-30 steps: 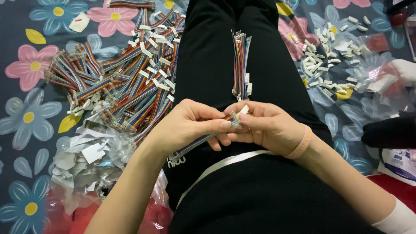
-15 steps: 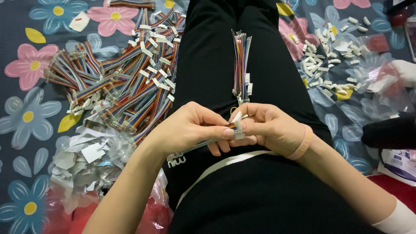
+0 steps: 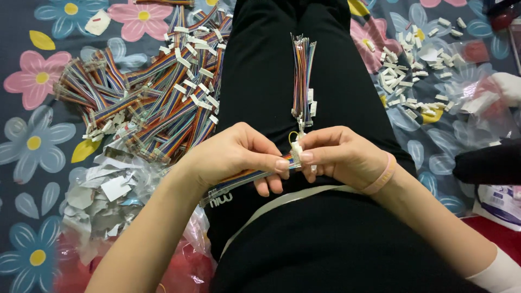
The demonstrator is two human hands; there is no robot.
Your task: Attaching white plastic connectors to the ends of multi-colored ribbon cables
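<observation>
My left hand [image 3: 233, 157] pinches a flat rainbow ribbon cable [image 3: 247, 178] that runs back under its palm toward my lap. My right hand [image 3: 339, 154], with a pink band on the wrist, holds a small white connector [image 3: 297, 149] against the cable's end; the fingertips of both hands meet there. Both hands hover over my black-trousered thighs. A small bundle of coloured ribbon cables [image 3: 303, 78] lies lengthwise on my right leg just beyond the hands.
A big heap of rainbow cables with white connectors [image 3: 152, 100] lies on the flowered cloth at left. Torn white paper scraps and clear plastic [image 3: 106, 192] sit below it. Several loose white connectors [image 3: 415, 70] are scattered at right, beside crumpled plastic bags [image 3: 483, 103].
The hands have shifted only slightly; the fingertips have closed tighter around the connector at the cable end. Everything else is where it was.
</observation>
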